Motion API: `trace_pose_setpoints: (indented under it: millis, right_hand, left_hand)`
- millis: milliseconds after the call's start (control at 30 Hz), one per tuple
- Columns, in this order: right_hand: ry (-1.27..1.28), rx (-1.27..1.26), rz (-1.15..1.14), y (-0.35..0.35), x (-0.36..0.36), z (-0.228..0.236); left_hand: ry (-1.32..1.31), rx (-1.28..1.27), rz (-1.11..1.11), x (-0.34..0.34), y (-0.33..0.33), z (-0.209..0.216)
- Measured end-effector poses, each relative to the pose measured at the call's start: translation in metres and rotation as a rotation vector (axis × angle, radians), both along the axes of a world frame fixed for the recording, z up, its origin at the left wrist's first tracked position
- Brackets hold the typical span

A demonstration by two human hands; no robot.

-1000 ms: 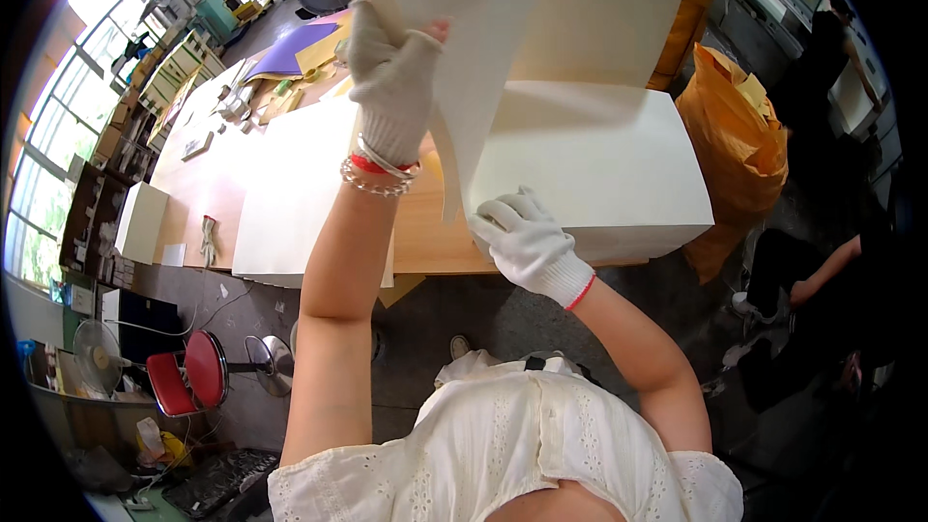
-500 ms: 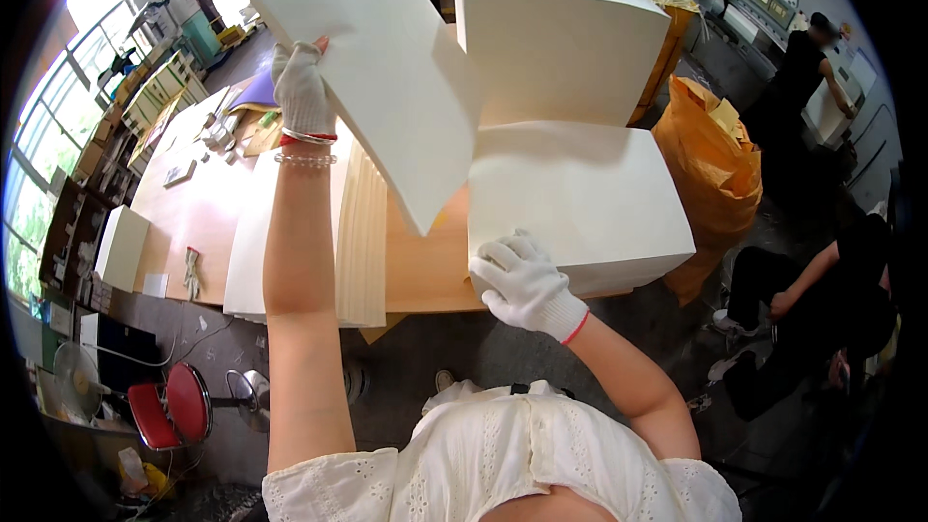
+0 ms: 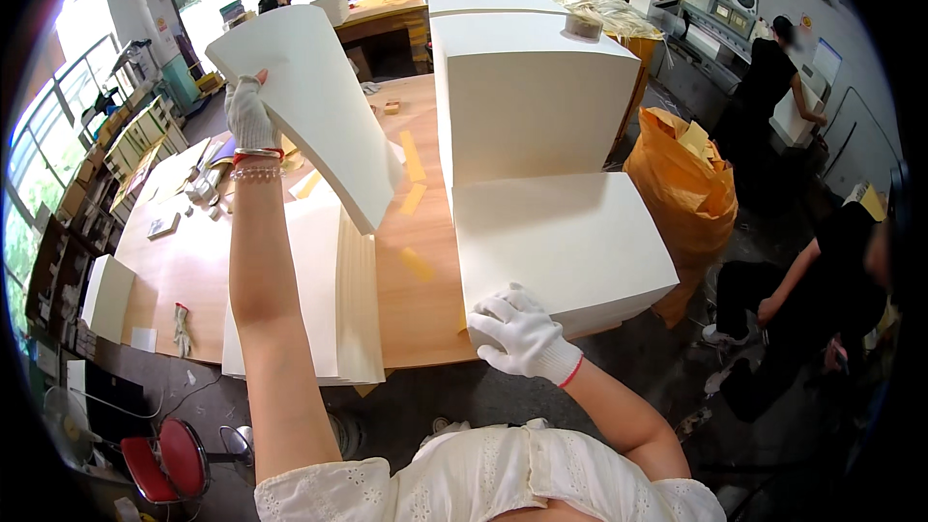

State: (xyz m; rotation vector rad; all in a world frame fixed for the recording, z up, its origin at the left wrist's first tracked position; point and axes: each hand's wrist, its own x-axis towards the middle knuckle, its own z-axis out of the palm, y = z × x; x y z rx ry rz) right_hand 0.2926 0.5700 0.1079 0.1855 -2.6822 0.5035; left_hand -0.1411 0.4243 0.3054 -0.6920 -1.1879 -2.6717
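Observation:
My left hand (image 3: 247, 113), in a white glove with bracelets at the wrist, grips the far edge of a thick bundle of cream paper sheets (image 3: 319, 106) and holds it up, bowed, over the wooden table (image 3: 425, 309). Below it lies a lower paper stack (image 3: 329, 300) at the table's near edge. My right hand (image 3: 520, 333), also gloved, rests on the near left corner of a wide paper stack (image 3: 570, 242), fingers curled over its edge. A much taller paper stack (image 3: 532, 97) stands right behind that one.
An orange sack of paper scraps (image 3: 681, 174) sits to the right of the table. One person crouches at the right (image 3: 822, 300), another stands at a machine (image 3: 764, 87) behind. Small items and a spare glove (image 3: 182, 327) lie at the table's left. A red stool (image 3: 164, 454) stands below.
My left hand has carried the lifted paper bundle leftward and lower, away from the right stack and over the left one. My right hand stayed on the right stack's corner.

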Motion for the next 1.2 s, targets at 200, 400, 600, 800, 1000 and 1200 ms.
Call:
trace_pose_setpoints:
  millis: [200, 400, 600, 800, 1000, 1200]
  right_hand:
    - [-0.074, -0.095, 0.045, 0.002, -0.002, 0.014]
    - [0.197, -0.377, 0.076, -0.046, -0.062, 0.074]
    - [0.491, -0.965, 0.342, -0.113, -0.184, 0.042]
    - [0.162, -1.665, 0.611, -0.114, -0.182, -0.015]
    - [0.094, -1.729, 0.517, -0.154, -0.168, -0.027]
    - [-0.406, -1.667, -0.048, -0.197, -0.169, -0.043]
  left_hand:
    - [0.124, 0.161, 0.066, 0.034, -0.045, 0.016]
    - [0.274, 0.123, 0.431, 0.139, -0.065, 0.030]
    - [0.646, -0.338, 1.304, 0.207, -0.044, 0.003]
    - [0.743, -0.486, 1.065, 0.255, -0.028, -0.007]
    - [0.647, -1.077, 1.211, 0.199, -0.005, -0.042]
    - [0.686, -1.323, 0.736, 0.084, -0.179, -0.105]
